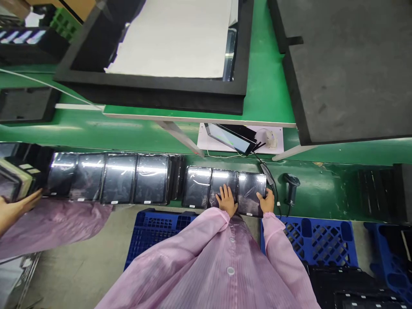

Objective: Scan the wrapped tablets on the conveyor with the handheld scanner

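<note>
Three dark flat screens in glossy clear film lie side by side on the green bench in front of me, small white labels along their lower edges. My left hand (227, 200) rests flat with fingers spread on the middle screen (222, 178). At the right-hand screen (250, 195), my right hand (266, 201) grips the right edge, thumb over the front; the fingers are partly hidden. The left-hand screen (197, 188) is touched by neither hand. Just right of my right hand a black handheld barcode scanner (291, 189) stands on the bench.
More wrapped screens (119, 178) form a row to the left. There a co-worker's hand (19, 209) holds a stack of frames. Beneath the raised green shelf (267, 86) stands a lit tablet (230, 139) with cables. Black foam trays (161, 92) sit on the shelf; blue pallets (318, 240) lie below.
</note>
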Demonstrator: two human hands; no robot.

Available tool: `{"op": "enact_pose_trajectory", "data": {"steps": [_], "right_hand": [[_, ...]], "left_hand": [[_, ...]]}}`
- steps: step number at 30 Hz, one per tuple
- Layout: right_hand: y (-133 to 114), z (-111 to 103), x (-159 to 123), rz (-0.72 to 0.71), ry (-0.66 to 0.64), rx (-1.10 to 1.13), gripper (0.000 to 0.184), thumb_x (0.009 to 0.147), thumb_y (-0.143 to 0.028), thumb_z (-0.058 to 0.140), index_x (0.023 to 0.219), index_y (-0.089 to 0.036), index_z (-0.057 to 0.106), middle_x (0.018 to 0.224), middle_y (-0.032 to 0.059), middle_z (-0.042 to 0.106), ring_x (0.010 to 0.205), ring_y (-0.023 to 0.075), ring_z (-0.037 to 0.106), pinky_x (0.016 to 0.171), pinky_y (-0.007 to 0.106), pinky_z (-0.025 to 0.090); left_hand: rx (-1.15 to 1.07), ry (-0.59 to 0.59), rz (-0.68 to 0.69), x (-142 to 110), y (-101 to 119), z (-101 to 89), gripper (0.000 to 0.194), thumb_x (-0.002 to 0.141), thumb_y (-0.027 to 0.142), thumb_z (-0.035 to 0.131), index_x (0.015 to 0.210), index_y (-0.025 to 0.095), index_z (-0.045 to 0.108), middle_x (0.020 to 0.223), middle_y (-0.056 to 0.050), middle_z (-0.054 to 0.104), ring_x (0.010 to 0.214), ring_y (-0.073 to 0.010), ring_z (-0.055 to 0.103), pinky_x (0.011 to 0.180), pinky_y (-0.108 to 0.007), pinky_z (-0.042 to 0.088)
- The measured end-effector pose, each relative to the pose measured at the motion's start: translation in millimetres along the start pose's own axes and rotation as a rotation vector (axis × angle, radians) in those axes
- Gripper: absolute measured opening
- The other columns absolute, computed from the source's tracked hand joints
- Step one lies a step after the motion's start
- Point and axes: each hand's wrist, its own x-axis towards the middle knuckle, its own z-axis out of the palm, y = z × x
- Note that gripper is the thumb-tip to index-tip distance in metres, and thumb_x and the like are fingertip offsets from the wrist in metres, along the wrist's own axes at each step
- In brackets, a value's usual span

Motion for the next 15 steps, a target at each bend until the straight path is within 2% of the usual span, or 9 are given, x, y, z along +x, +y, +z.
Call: {"op": "enact_pose_trajectory", "data": {"steps": [2, 4, 6, 9, 12, 15], "right_hand": [[-3, 1, -1, 0.018, -0.002, -0.021, 0.059, 0.069, -0.045, 0.076, 0.119, -0.016, 0.066, 0.101, 0.0111, 0.064, 0.097, 0.0301, 0.059, 0.094, 0.043, 0.048], [-5, 2, -5, 0.043, 0.006, -0.035, 0.057, 0.070, -0.046, 0.077, 0.117, -0.017, 0.067, 0.103, 0.0114, 0.063, 0.098, 0.0312, 0.059, 0.096, 0.045, 0.048], [-6, 2, -10, 0.068, 0.020, -0.042, 0.053, 0.071, -0.047, 0.077, 0.115, -0.019, 0.069, 0.105, 0.0119, 0.063, 0.100, 0.0320, 0.059, 0.098, 0.045, 0.047], [-8, 2, -10, 0.076, 0.029, -0.028, 0.053, 0.069, -0.046, 0.079, 0.114, -0.018, 0.070, 0.110, 0.0138, 0.065, 0.106, 0.0337, 0.060, 0.102, 0.046, 0.046], [-13, 3, 4, 0.042, 0.011, 0.023, 0.053, 0.076, -0.048, 0.073, 0.117, -0.014, 0.071, 0.117, 0.0157, 0.070, 0.113, 0.0326, 0.061, 0.106, 0.044, 0.045], [-21, 10, 26, 0.024, 0.000, 0.089, 0.048, 0.090, -0.049, 0.056, 0.121, -0.015, 0.071, 0.122, 0.0137, 0.072, 0.116, 0.0276, 0.064, 0.105, 0.040, 0.047]], "left_hand": [[-0.041, 0.023, 0.077, 15, -12, -9.8, 0.087, 0.090, 0.035, 0.065, 0.165, 0.011, 0.028, 0.175, -0.021, 0.014, 0.161, -0.0419, 0.012, 0.126, -0.068, 0.018], [-0.070, 0.033, 0.179, 41, -23, -24.5, 0.082, 0.094, 0.035, 0.059, 0.166, 0.012, 0.026, 0.175, -0.019, 0.016, 0.162, -0.0384, 0.012, 0.129, -0.062, 0.017], [-0.072, 0.009, 0.296, 72, -28, -39.4, 0.083, 0.095, 0.038, 0.060, 0.166, 0.014, 0.024, 0.175, -0.018, 0.018, 0.162, -0.0363, 0.012, 0.130, -0.058, 0.015], [-0.052, -0.064, 0.441, 113, -23, -53.0, 0.087, 0.092, 0.043, 0.067, 0.165, 0.020, 0.028, 0.172, -0.016, 0.029, 0.161, -0.0353, 0.018, 0.131, -0.056, 0.013], [-0.040, -0.104, 0.492, 131, -13, -54.2, 0.084, 0.088, 0.041, 0.073, 0.162, 0.025, 0.036, 0.164, -0.014, 0.045, 0.155, -0.0351, 0.032, 0.130, -0.057, 0.014], [-0.030, -0.106, 0.500, 133, -8, -49.8, 0.079, 0.086, 0.036, 0.076, 0.158, 0.029, 0.042, 0.159, -0.012, 0.050, 0.150, -0.0353, 0.039, 0.130, -0.060, 0.013]]}}
